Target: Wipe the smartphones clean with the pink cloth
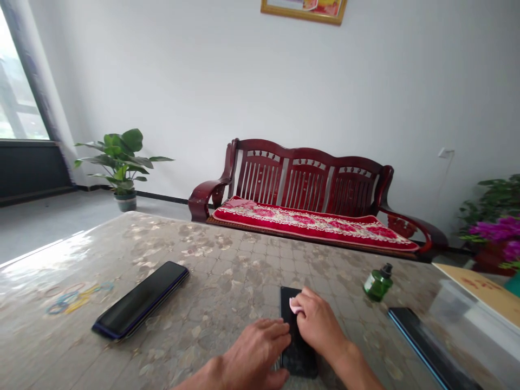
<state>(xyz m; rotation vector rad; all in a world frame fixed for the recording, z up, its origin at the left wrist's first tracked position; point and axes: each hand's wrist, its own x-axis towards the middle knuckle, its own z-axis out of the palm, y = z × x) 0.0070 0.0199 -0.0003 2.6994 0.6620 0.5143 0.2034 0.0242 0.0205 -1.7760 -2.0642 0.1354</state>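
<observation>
A black smartphone (298,355) lies face up on the table in front of me. My left hand (260,346) grips its left edge, the fingertips reaching onto the screen and the thumb near the lower end. Pinched in my right hand (314,319) is a small pale pink wipe or cloth (295,306), pressed against the upper part of the screen. Most of the wipe is hidden by the fingers. Right of the hands stands a green pump bottle (378,283) with a black top.
To the left lies a stack of dark phones (142,300), near several coloured rubber bands (77,298). Another phone (430,346) lies at the right beside a clear plastic box (467,319). Beyond the patterned table (227,271) stand a wooden bench (306,184) and a potted plant (124,162).
</observation>
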